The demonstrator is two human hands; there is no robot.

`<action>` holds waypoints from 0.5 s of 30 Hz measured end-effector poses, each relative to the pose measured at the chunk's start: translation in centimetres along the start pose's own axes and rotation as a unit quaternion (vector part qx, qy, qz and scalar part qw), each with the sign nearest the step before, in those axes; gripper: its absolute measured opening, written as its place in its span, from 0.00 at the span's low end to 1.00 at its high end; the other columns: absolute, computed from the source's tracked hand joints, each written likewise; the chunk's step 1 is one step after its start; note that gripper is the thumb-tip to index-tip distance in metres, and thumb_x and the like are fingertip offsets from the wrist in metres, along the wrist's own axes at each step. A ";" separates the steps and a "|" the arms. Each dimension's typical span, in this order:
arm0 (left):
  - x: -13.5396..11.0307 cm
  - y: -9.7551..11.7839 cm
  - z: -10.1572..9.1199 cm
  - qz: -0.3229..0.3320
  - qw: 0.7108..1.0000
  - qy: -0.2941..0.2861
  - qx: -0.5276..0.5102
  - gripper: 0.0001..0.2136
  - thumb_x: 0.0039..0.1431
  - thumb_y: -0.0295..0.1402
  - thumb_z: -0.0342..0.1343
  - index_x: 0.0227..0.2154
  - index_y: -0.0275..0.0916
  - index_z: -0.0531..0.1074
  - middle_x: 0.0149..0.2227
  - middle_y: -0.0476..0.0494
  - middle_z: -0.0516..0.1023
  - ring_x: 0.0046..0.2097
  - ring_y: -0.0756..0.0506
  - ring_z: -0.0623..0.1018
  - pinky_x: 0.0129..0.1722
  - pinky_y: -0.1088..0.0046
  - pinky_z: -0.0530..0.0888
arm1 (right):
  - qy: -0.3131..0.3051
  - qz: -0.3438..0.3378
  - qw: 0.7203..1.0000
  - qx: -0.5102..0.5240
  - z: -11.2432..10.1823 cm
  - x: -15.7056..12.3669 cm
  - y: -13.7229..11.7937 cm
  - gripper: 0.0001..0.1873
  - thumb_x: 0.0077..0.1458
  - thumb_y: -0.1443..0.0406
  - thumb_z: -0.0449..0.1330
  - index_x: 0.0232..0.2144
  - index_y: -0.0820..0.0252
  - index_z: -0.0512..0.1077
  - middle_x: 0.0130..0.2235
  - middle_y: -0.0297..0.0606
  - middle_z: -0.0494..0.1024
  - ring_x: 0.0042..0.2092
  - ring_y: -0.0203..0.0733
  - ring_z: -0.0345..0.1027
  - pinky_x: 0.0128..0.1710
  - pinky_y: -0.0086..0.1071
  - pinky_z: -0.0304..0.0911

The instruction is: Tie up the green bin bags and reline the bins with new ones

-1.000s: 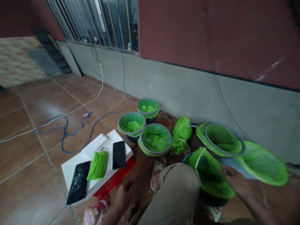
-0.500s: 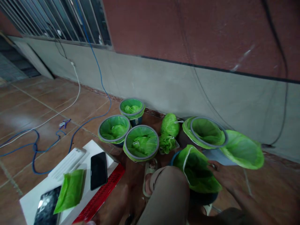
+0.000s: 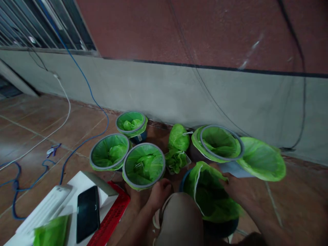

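Note:
My right hand grips the edge of a green plastic bag liner draped over a dark blue bin in front of my knee. My left hand sits closed by the floor just below the nearest lined bin, fingers curled; nothing shows in it. A tied green bag bundle lies between the bins.
Two more green-lined bins stand by the grey wall, with a bigger lined bin and a lined lid or bin to the right. A white board holds a black phone, beside a red ruler. Cables cross the tiles.
The view has swung right and lower. My left hand has come up from near my leg to beside the nearest bin. My right hand stays on the green liner.

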State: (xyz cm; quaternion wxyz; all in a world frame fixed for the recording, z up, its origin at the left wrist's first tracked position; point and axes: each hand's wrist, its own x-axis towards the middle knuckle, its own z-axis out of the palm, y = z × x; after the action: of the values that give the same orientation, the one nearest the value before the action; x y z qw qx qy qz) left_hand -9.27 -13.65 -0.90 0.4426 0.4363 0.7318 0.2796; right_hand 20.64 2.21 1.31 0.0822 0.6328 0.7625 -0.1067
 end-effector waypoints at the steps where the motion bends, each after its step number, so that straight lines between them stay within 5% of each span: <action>1: 0.8 0.8 0.4 0.017 1.000 -0.004 -0.009 0.13 0.57 0.30 0.50 0.38 0.34 0.78 0.37 0.43 0.82 0.40 0.45 0.79 0.42 0.72 0.72 | 0.005 -0.003 1.000 -0.005 0.0 0.1 0.0 0.19 0.57 0.59 0.55 0.46 0.63 0.75 0.35 0.48 0.82 0.38 0.52 0.77 0.37 0.37 0.65; 4: 2.5 2.0 1.3 0.027 0.999 -0.016 -0.028 0.13 0.55 0.32 0.50 0.38 0.34 0.78 0.36 0.42 0.82 0.38 0.45 0.78 0.40 0.72 0.72 | 0.000 -0.014 1.000 0.000 -0.5 0.2 0.2 0.16 0.57 0.60 0.56 0.43 0.61 0.77 0.34 0.46 0.82 0.37 0.50 0.77 0.35 0.36 0.65; 8: 2.3 0.6 1.5 0.009 0.998 0.013 -0.059 0.13 0.54 0.35 0.50 0.34 0.36 0.78 0.35 0.43 0.82 0.39 0.44 0.79 0.41 0.71 0.73 | 0.001 -0.021 1.000 -0.014 -2.6 0.2 0.2 0.15 0.57 0.62 0.55 0.40 0.61 0.78 0.31 0.45 0.81 0.35 0.49 0.77 0.34 0.36 0.65; 15: 0.2 -2.0 -2.6 -0.064 0.978 0.183 -0.070 0.17 0.53 0.41 0.51 0.37 0.34 0.76 0.35 0.39 0.82 0.39 0.41 0.80 0.41 0.66 0.74 | 0.016 -0.043 0.999 -0.022 -4.2 0.6 0.0 0.14 0.55 0.64 0.56 0.38 0.62 0.80 0.31 0.48 0.80 0.36 0.52 0.76 0.38 0.39 0.65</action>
State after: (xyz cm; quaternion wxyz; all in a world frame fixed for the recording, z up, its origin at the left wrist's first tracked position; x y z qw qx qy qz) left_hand -12.47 -14.46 -1.39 0.3474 0.2976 0.8057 0.3762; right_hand 20.58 3.85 5.18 0.0790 0.5990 0.7925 -0.0828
